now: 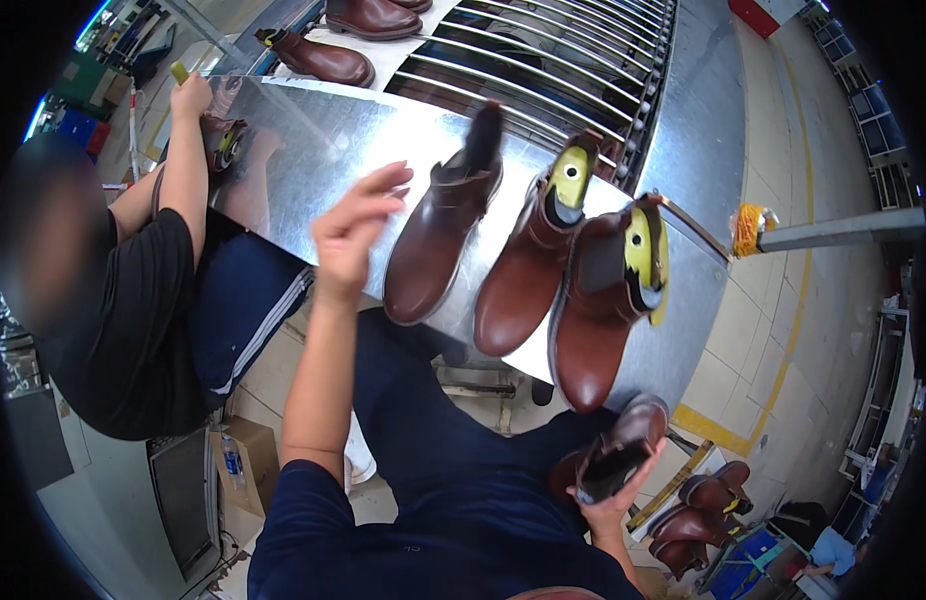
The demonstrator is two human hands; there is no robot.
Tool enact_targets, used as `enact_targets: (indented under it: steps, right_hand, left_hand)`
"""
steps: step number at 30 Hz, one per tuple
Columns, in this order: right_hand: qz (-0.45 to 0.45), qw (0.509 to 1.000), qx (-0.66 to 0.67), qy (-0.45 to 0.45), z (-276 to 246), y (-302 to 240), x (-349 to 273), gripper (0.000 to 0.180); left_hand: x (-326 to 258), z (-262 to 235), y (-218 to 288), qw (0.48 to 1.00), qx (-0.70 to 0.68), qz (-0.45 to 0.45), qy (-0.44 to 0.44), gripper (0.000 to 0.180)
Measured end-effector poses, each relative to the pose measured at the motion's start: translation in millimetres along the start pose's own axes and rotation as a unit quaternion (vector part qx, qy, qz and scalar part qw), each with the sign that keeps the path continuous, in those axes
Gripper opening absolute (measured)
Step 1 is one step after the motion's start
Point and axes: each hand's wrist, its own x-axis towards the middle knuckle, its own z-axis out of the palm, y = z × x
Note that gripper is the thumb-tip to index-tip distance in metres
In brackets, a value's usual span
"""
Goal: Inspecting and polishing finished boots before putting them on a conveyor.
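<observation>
My left hand (353,225) is raised over the near edge of the metal table, slightly blurred, its fingers apart with nothing in them. Nearest to it stands a brown ankle boot (423,250) with a dark, tall shaft. To the right of that are a second brown boot (518,295) and a third brown boot (591,345), each with a yellow-green shoe last showing in its top. Low on the right, by my thigh, my right hand (623,495) grips another brown boot (638,425), its dark opening turned toward me.
The shiny metal table (283,150) borders a roller conveyor (543,70) carrying more boots (328,58). At the left sits a co-worker (113,320), one arm over the table. A metal post (843,230) juts in from the right. Several boots (693,520) are at lower right.
</observation>
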Motion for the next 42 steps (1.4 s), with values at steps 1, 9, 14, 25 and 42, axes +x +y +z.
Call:
enact_targets:
  steps: [1,9,14,25,42]
  right_hand:
    - [-0.039,0.995,-0.086,-0.010,0.6,17.5,-11.8,0.154]
    - [0.071,0.957,-0.209,-0.190,-12.1,65.5,-70.3,0.113]
    - [0.132,0.962,-0.173,-0.165,6.3,64.4,-52.6,0.107]
    - [0.218,0.960,-0.061,-0.162,5.9,68.3,-34.4,0.094]
    - [0.178,0.976,0.086,-0.094,22.5,30.1,-27.6,0.070]
  left_hand:
    - [8.4,-21.9,-5.4,0.997,-0.033,-0.022,0.064,0.026]
    - [175.0,-198.6,-138.4,0.909,0.231,-0.132,0.321,0.091]
    - [269.0,-229.9,-198.9,0.885,0.226,-0.187,0.361,0.098]
    - [289.9,-250.8,-140.9,0.861,-0.041,-0.034,0.506,0.052]
    - [40.9,-82.3,0.1,0.804,0.553,-0.071,0.207,0.040]
